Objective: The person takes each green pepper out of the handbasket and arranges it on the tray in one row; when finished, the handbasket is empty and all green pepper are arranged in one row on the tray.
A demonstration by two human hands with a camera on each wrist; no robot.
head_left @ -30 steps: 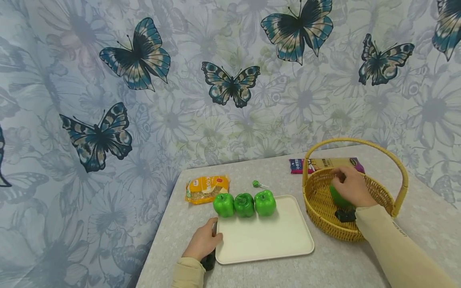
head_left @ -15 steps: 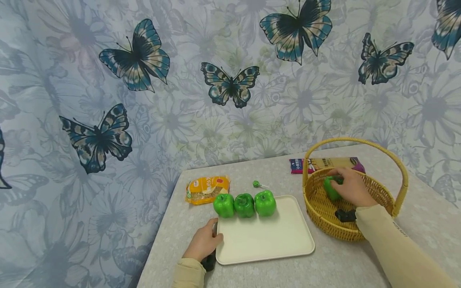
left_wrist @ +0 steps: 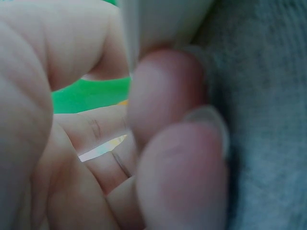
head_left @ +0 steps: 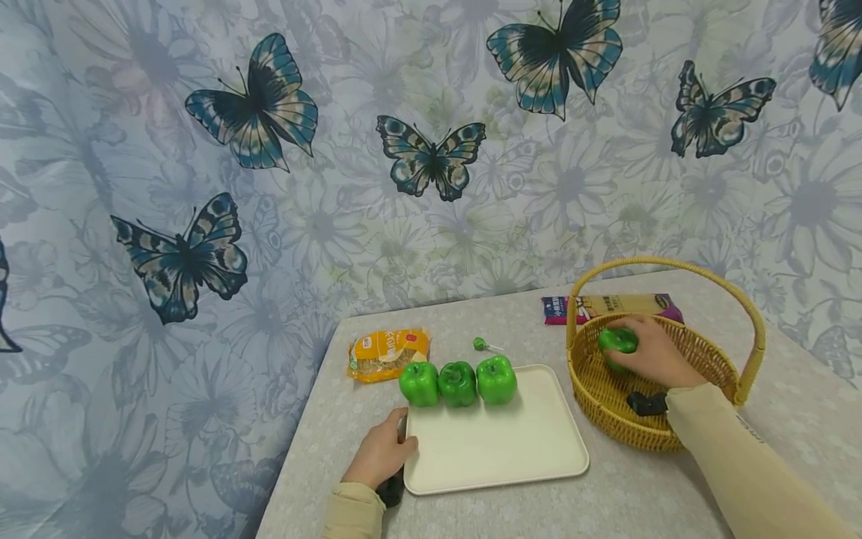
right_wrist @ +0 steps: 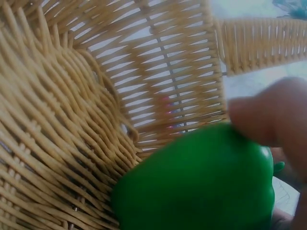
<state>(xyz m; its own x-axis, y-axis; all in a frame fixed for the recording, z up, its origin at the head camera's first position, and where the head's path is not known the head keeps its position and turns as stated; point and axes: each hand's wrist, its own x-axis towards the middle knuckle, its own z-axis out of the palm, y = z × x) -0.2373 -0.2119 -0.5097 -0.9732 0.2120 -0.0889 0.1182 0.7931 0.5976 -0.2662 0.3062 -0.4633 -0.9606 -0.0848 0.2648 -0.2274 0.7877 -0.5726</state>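
My right hand (head_left: pixel 652 355) reaches into the yellow wicker basket (head_left: pixel 609 423) and grips a green bell pepper (head_left: pixel 616 343) by its upper part. In the right wrist view the pepper (right_wrist: pixel 201 182) lies against the woven wall (right_wrist: pixel 168 72), with the thumb (right_wrist: pixel 268 112) over its edge. At the cream tray's (head_left: pixel 494 449) left edge, my left hand (head_left: pixel 380 453) pinches the rim between thumb and fingers. Its fingertips (left_wrist: pixel 165 96) are curled at the tray's pale edge (left_wrist: pixel 163 21) in the left wrist view. Three green bell peppers (head_left: pixel 457 384) stand in a row along the tray's back left.
An orange food packet (head_left: pixel 388 355) lies behind the tray to the left. A small green lollipop (head_left: pixel 480 343) rests behind the peppers. Behind the basket is a purple and tan packet (head_left: pixel 613 305). The basket's tall handle (head_left: pixel 663 262) arches over the right hand's area.
The right hand has shifted slightly left and back inside the basket, bringing its pepper toward the basket's back left wall and tipping its top into view. The left hand and tray stay still.
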